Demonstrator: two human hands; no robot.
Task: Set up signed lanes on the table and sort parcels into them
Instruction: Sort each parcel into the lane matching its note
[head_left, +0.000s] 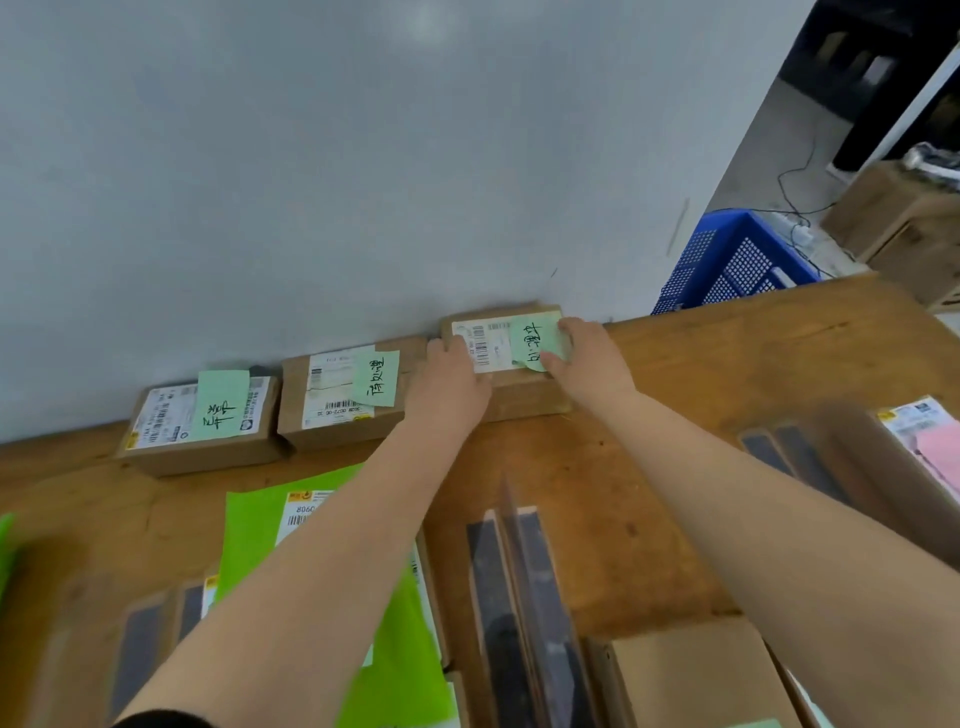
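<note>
Head view shows the third box (511, 364) at the table's far edge, tight against the grey wall (363, 156), with a green note (537, 340) being stuck over its white label. The right hand (584, 358) has fingers curled over the note's right side, thumb under its lower edge where the paper curls up; it looks like a pinch and press to flatten it. The left hand (449, 382) lies on the box's left end with fingers mostly straight, apparently bracing it so it does not slide.

To the left along the same far edge sit two more boxes, each already bearing a handwritten green note: the middle box (345, 397) just beside the third one, and the left box (200, 423) just beside that. Lined against the wall like this, they likely serve as lane signs, leaving the table (727, 364) in front for sorting.

Nearer the person lie parcels awaiting sorting: a green mailer (260, 530) under the left forearm, dark flat packs (511, 597) at centre, brown cartons (696, 675) near the front edge, and a pink-labelled parcel (930, 441) at the right edge. A blue crate (727, 260) stands on the floor beyond the far right corner.
</note>
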